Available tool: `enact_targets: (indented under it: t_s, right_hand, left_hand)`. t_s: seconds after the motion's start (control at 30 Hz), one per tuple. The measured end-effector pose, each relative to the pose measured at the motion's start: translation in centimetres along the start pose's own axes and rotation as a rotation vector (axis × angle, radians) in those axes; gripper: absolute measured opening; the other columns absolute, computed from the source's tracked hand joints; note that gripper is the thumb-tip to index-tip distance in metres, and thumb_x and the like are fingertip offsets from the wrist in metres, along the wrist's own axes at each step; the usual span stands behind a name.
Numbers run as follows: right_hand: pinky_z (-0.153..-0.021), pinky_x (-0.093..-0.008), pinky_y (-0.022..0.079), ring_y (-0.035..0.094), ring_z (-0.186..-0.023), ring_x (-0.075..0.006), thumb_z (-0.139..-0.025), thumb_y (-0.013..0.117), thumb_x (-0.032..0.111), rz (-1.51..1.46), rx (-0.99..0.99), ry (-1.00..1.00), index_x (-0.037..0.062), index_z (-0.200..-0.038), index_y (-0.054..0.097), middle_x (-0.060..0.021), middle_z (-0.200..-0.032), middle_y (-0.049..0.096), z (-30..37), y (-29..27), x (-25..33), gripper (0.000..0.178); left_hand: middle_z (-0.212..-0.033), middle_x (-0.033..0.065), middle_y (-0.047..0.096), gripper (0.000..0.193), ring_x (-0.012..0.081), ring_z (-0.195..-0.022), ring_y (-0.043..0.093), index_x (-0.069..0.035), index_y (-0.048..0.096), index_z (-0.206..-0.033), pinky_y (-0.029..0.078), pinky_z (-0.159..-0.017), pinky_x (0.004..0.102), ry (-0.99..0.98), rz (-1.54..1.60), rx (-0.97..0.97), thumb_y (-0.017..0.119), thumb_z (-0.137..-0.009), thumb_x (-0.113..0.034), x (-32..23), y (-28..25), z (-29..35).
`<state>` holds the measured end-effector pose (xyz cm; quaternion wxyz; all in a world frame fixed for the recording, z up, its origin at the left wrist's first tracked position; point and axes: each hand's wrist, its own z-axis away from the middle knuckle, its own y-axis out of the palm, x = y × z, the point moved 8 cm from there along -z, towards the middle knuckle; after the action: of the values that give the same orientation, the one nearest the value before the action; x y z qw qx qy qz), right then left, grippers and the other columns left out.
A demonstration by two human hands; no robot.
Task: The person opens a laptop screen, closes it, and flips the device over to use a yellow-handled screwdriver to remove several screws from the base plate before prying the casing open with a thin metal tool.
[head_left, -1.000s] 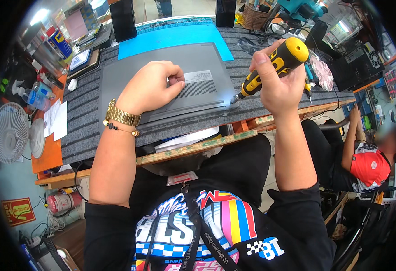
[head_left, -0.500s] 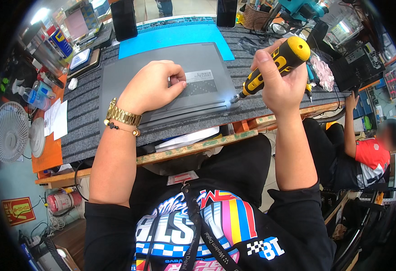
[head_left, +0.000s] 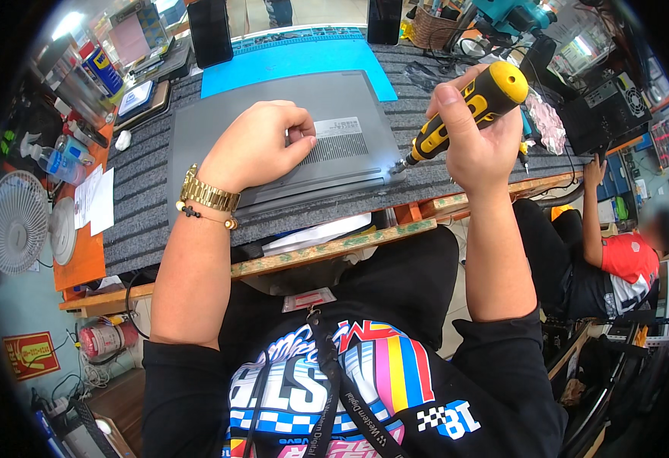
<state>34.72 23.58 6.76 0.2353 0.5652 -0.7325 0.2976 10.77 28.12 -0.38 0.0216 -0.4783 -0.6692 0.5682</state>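
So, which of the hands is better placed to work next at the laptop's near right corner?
Probably the right hand: it holds the yellow-and-black screwdriver, tip by that corner. The left hand rests on the laptop, no tool visible.

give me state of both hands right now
Left hand: loosely curled over the grey laptop; cannot tell if it holds anything.
Right hand: closed around the yellow-and-black screwdriver.

Pale blue wall (head_left: 12,305), light floor (head_left: 327,14), wood-edged workbench (head_left: 334,249), bright white lamp (head_left: 67,25).
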Motion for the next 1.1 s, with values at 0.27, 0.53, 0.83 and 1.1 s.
enact_targets:
  t_s: [0.27, 0.53, 0.83, 1.1]
  right_hand:
    - [-0.073, -0.0296, 0.054, 0.066, -0.077, -0.0147, -0.099, 0.074, 0.015, 0.006, 0.012, -0.002, 0.0024, -0.105, 0.058, -0.0092, -0.083, 0.068, -0.1, 0.1, -0.1, 0.021]
    - [-0.072, -0.0266, 0.053, 0.065, -0.076, -0.0099, -0.095, 0.082, 0.014, -0.102, -0.018, 0.046, 0.0048, -0.104, 0.060, -0.0024, -0.087, 0.068, -0.4, -0.6, 0.4, 0.024]
    - [-0.071, -0.0288, 0.052, 0.065, -0.071, -0.0141, -0.100, 0.072, 0.014, -0.251, -0.115, 0.024, 0.0029, -0.102, 0.059, -0.0097, -0.079, 0.071, -2.1, -3.1, 1.3, 0.017]
    - [-0.070, -0.0284, 0.053, 0.066, -0.073, -0.0142, -0.102, 0.072, 0.017, -0.120, -0.089, 0.018, 0.0033, -0.103, 0.058, -0.0095, -0.079, 0.071, -0.9, -2.6, 0.0, 0.020]
  left_hand:
    - [-0.079, 0.0119, 0.066, 0.016, 0.0255, -0.072, 0.062, 0.001, 0.075, -0.096, 0.051, -0.067, 0.0379, 0.003, 0.002, -0.006, 0.074, -0.090, -0.014, 0.1, 0.0, 0.0]
    - [-0.082, 0.0118, 0.069, 0.015, 0.0241, -0.073, 0.064, 0.000, 0.076, -0.096, 0.053, -0.069, 0.0362, 0.004, 0.002, -0.005, 0.075, -0.090, -0.014, 0.0, 0.0, 0.1]
    - [-0.083, 0.0084, 0.069, 0.014, 0.0206, -0.074, 0.064, -0.003, 0.076, -0.094, 0.053, -0.069, 0.0347, 0.135, 0.212, 0.006, 0.081, -0.087, -0.014, -3.4, 2.3, -0.2]
    - [-0.084, 0.0090, 0.069, 0.012, 0.0267, -0.080, 0.066, -0.005, 0.075, -0.092, 0.054, -0.073, 0.0395, 0.193, 0.101, -0.013, 0.082, -0.086, -0.013, -3.9, 2.7, -0.3]
